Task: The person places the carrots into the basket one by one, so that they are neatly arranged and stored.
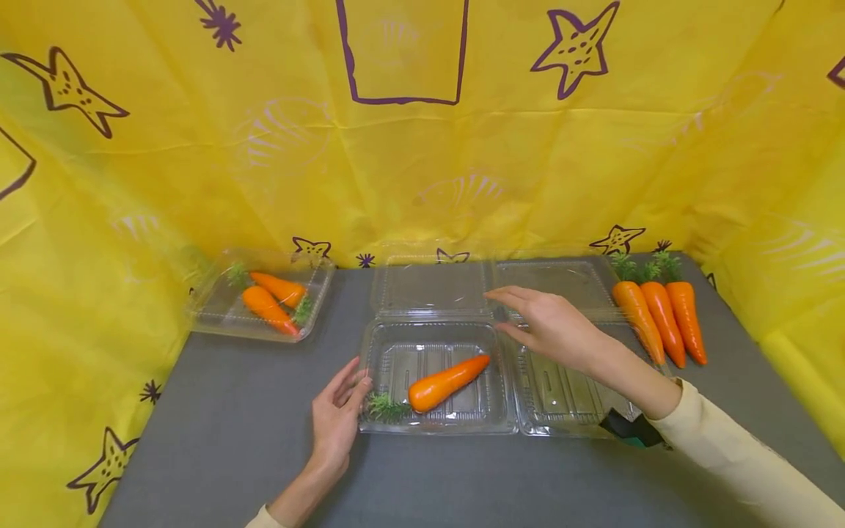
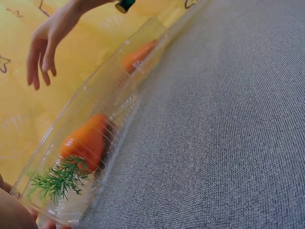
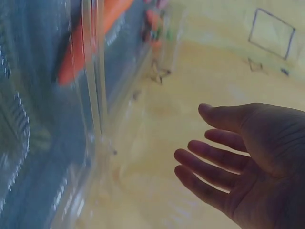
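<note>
A clear plastic clamshell container [image 1: 436,429] lies with its lid back in the middle of the table. One orange carrot [image 1: 444,385] with green leafy top [image 1: 386,407] rests slantwise inside. My left hand [image 1: 335,422] holds the container's left edge, thumb at the rim; in the left wrist view its fingertips [image 2: 50,224] show at the near corner. Above the seam between this container and a second clear clamshell [image 1: 561,429], my right hand [image 1: 561,326] hovers with fingers straight and thumb apart. Nothing is in that hand, as the right wrist view shows.
Three carrots [image 1: 663,323] lie side by side at the right, overlapping the second clamshell's edge in view. At the back left, a closed clear container [image 1: 247,334] has two carrots inside. Yellow patterned cloth [image 1: 409,161] hangs behind the grey table [image 1: 244,411].
</note>
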A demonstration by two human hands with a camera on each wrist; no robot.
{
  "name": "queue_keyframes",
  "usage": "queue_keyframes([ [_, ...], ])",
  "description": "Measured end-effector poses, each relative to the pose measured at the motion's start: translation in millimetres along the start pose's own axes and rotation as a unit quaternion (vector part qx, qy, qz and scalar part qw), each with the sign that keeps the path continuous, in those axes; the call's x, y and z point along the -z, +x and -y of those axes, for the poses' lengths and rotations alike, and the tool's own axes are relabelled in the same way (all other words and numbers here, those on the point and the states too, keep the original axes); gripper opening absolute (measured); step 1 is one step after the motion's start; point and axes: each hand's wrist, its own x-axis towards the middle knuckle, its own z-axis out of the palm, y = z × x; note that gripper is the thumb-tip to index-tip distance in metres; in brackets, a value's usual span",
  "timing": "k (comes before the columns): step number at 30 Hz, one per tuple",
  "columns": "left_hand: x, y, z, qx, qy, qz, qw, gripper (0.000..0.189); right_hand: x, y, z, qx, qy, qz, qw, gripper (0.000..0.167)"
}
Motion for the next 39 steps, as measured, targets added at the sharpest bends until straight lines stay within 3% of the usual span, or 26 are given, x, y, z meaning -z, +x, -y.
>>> queue_keyframes([
  [13,0.7,2.5,-2.0,0.004,-0.015,-0.001,0.9999,0.046,-28,33.7,48,0.076,0.027,0.086,0.9931,0.048],
  [25,-2.2,0.5,-0.1,0.004,-0.008,0.003,1.0,0.046,-67,24.7,64,0.094,0.005,0.194,0.9766,0.055],
  [39,-2.7,-3.2,-1.0,0.007,-0.002,0.002,1.0,0.047,-85,13.5,62,0.093,-0.024,0.205,0.974,0.05],
])
